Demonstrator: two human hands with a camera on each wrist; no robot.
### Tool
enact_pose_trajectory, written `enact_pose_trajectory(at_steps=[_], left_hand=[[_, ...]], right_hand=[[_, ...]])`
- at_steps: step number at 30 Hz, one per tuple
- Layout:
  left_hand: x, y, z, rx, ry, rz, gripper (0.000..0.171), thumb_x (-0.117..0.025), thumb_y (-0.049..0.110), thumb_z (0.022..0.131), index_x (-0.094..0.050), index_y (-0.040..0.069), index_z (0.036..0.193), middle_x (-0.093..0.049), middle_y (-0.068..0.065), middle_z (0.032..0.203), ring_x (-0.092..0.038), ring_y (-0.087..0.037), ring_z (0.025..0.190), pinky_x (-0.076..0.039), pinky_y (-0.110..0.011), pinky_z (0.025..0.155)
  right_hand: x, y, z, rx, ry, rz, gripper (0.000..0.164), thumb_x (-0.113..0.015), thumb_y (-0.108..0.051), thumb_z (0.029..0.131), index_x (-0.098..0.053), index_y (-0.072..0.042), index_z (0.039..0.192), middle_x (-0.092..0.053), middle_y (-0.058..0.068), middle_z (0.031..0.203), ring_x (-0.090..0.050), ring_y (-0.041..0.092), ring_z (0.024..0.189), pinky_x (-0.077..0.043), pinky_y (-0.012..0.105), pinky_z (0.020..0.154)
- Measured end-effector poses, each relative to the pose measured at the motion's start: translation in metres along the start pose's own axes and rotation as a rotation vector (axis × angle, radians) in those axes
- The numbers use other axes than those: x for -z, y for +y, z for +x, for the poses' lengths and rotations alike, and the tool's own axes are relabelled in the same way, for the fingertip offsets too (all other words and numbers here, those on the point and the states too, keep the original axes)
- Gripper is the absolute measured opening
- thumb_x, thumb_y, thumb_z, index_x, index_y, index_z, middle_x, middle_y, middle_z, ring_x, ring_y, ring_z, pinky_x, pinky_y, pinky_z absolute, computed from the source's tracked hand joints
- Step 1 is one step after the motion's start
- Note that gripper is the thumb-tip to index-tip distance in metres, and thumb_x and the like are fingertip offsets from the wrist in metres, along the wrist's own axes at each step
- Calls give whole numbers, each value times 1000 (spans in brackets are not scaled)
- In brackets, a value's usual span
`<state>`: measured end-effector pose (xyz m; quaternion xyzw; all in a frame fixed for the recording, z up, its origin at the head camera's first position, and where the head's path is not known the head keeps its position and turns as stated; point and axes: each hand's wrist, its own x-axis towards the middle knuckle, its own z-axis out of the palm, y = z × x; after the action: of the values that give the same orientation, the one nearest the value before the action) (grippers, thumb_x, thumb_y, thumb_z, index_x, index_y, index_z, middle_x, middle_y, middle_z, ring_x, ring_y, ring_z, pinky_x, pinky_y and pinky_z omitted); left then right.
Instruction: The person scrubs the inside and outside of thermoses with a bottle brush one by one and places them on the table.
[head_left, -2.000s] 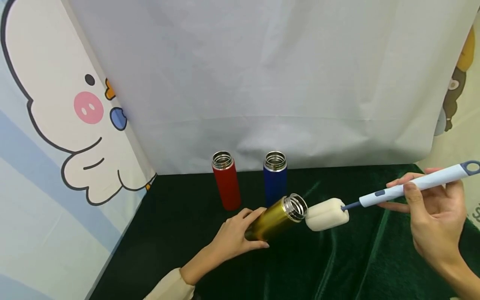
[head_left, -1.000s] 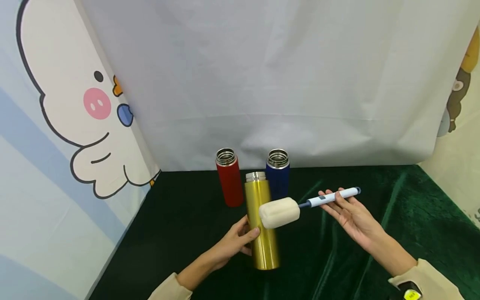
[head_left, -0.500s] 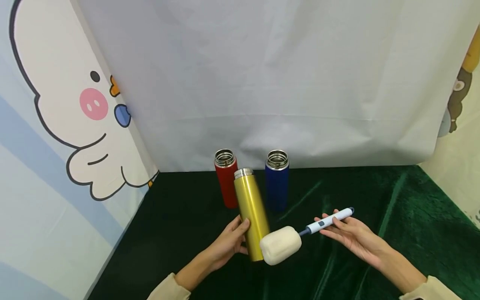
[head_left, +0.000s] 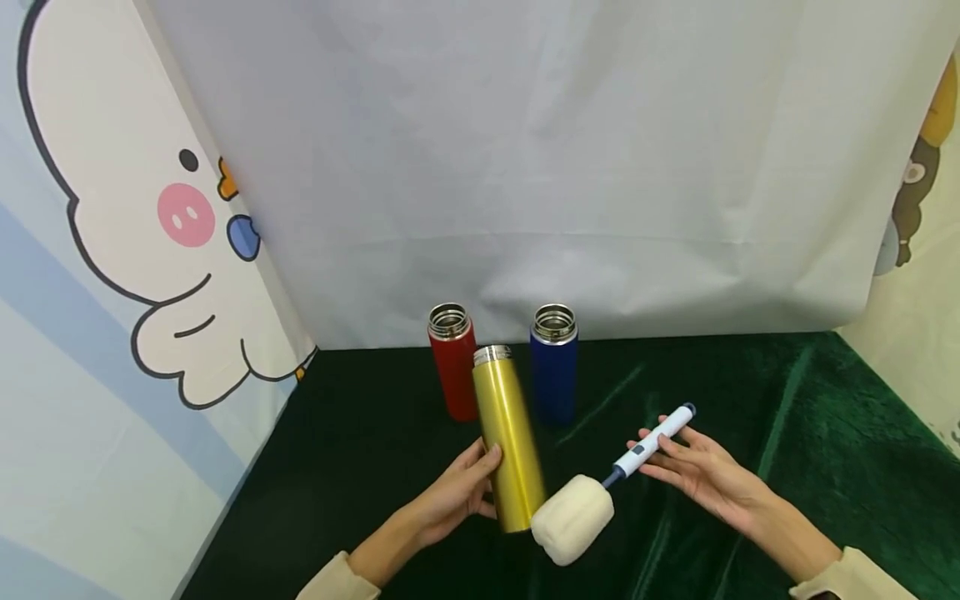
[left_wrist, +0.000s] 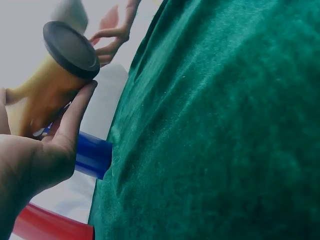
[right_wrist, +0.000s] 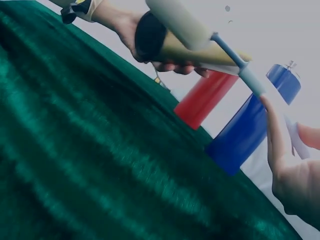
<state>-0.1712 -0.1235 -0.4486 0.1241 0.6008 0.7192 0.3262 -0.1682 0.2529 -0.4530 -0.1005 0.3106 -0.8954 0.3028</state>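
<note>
In the head view my left hand [head_left: 453, 496] grips a gold bottle [head_left: 506, 442] around its lower half. The bottle tilts a little, its bare steel mouth up and to the left; the left wrist view shows its dark base [left_wrist: 72, 50] lifted off the cloth. My right hand [head_left: 708, 471] holds a sponge bottle brush [head_left: 652, 442] by its pale blue handle, thumb on top. Its cream sponge head [head_left: 573, 517] points down and left, overlapping the bottle's lower right edge in the head view. In the right wrist view the sponge passes in front of the bottle.
Behind the gold bottle stand a red bottle [head_left: 453, 367] and a blue bottle [head_left: 555, 375], both without caps. Dark green velvet [head_left: 825, 417] covers the table. A pale curtain [head_left: 562, 167] hangs along the back, with a cartoon-printed sheet [head_left: 112, 250] at the left.
The gold bottle has gone from leaning with its mouth toward the brush to nearly upright. The brush has moved left and down, from the bottle's mouth to beside its base.
</note>
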Motion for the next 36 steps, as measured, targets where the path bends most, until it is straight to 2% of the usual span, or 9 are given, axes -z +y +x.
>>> enact_pose_trajectory(at_steps=[3,5,10,13,16,19,25,32,36], left_hand=[[-1,-2,-2,21,-27,24,61,-38,46,110,-23,12,158,-62,-4,127,-66,-18,109,-57,-38,86],[-1,-4,-3,35,-45,30,62,-38,45,110,-19,14,160,-60,-6,132,-65,-19,112,-57,-39,89],[-2,-7,-4,52,-87,19,60,-40,41,110,-19,16,161,-56,-7,137,-62,-19,118,-55,-45,98],[-1,-9,-5,45,-118,0,58,-41,39,110,-23,13,159,-56,-6,136,-62,-19,119,-56,-47,99],[0,-10,-8,34,-136,-33,58,-41,35,111,-22,10,160,-55,-5,137,-62,-19,120,-57,-46,98],[0,-10,-11,17,-130,-61,58,-40,32,111,-19,10,161,-53,-6,138,-60,-20,121,-57,-43,96],[-2,-3,-11,-24,-85,-87,59,-41,32,111,-17,12,161,-53,-7,139,-61,-21,121,-57,-44,95],[-3,2,-12,-51,-105,-171,57,-42,27,110,-18,13,160,-56,-3,134,-60,-20,122,-56,-46,98],[-5,3,-12,-45,-100,-189,58,-44,28,110,-17,15,160,-55,-3,136,-60,-21,123,-54,-48,101]], right_hand=[[-6,-1,8,29,119,61,22,-37,-2,109,-41,-12,129,-67,13,127,-68,27,121,-51,38,109],[-10,-3,15,44,166,133,18,-38,-3,109,-45,-10,124,-68,14,124,-69,26,119,-50,37,110],[-21,-8,29,87,206,316,19,-38,-6,110,-56,-5,112,-69,17,121,-70,29,116,-49,34,110],[-26,-10,32,98,215,390,18,-39,-7,109,-56,-6,115,-70,18,122,-71,32,115,-48,33,112],[-27,-8,29,68,201,425,24,-37,-8,110,-58,-4,119,-69,19,125,-70,34,117,-44,33,115],[-23,-5,23,26,169,417,25,-34,-8,111,-57,-3,119,-66,19,127,-68,35,120,-42,35,117],[-8,1,9,-42,83,324,21,-28,-8,112,-46,-11,122,-62,19,130,-63,33,127,-40,38,119],[6,9,-6,-96,-32,195,34,-26,-7,112,-58,-10,125,-62,17,133,-62,29,130,-41,37,118],[6,6,-7,-93,-27,102,34,-27,-7,112,-59,-11,124,-64,14,130,-63,26,128,-45,37,115]])
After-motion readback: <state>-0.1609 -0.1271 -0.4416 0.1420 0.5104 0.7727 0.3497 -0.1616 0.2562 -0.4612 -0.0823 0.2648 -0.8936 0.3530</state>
